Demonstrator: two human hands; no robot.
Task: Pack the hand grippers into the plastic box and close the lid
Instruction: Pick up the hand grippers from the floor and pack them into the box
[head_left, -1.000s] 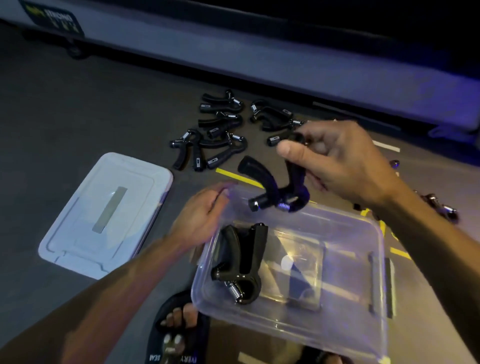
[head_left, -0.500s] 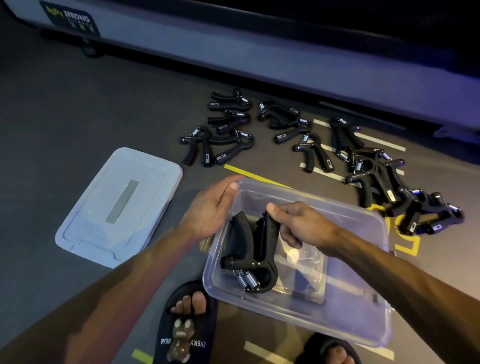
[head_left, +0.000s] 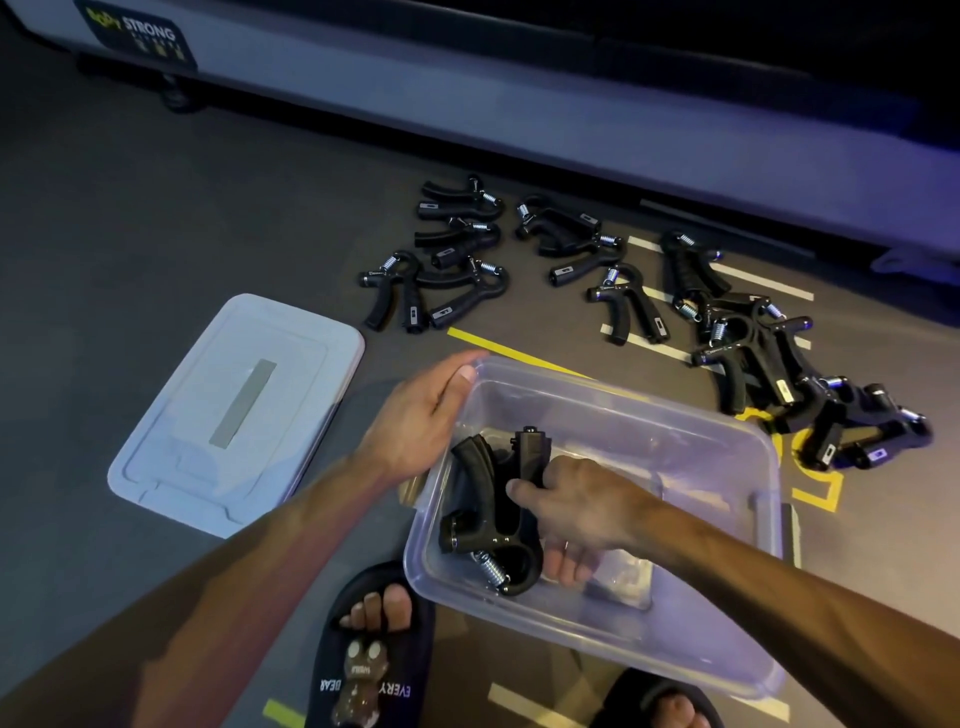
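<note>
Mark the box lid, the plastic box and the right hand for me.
box lid (head_left: 236, 410): head view, grey strip at its centre.
plastic box (head_left: 675, 436): head view, far wall.
right hand (head_left: 587, 506): head view, back of hand.

I see the plastic box (head_left: 675, 431) on the floor (head_left: 130, 208), lid (head_left: 234, 410) to its left. Hand grippers in the box (head_left: 493, 509) sit at its left end. My left hand (head_left: 421, 415) rests on its left rim; loose hand grippers (head_left: 571, 249) lie behind it.
</note>
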